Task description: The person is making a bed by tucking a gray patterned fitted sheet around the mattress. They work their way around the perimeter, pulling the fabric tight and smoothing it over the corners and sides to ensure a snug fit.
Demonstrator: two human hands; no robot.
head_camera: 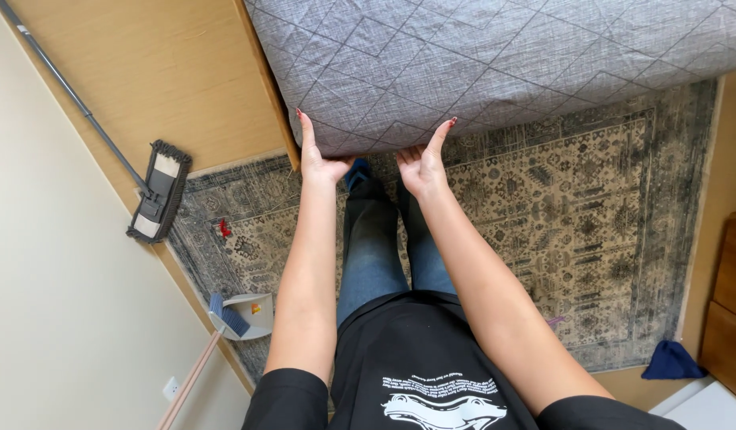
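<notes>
A grey quilted mattress (479, 56) fills the top of the view, its near edge raised in front of me. My left hand (319, 155) grips that edge from below, thumb pointing up against the fabric. My right hand (422, 163) grips the same edge a short way to the right, fingers curled under it. Below the hands I see my legs in blue jeans (380, 247) standing on a patterned grey and beige rug (575, 215).
A flat mop (157, 191) with a long handle leans along the cream wall at left. A dustpan and brush (239, 314) lie on the rug's edge. A small red thing (224, 229) lies on the rug. A dark blue cloth (671, 362) and wooden furniture (726, 295) stand at right.
</notes>
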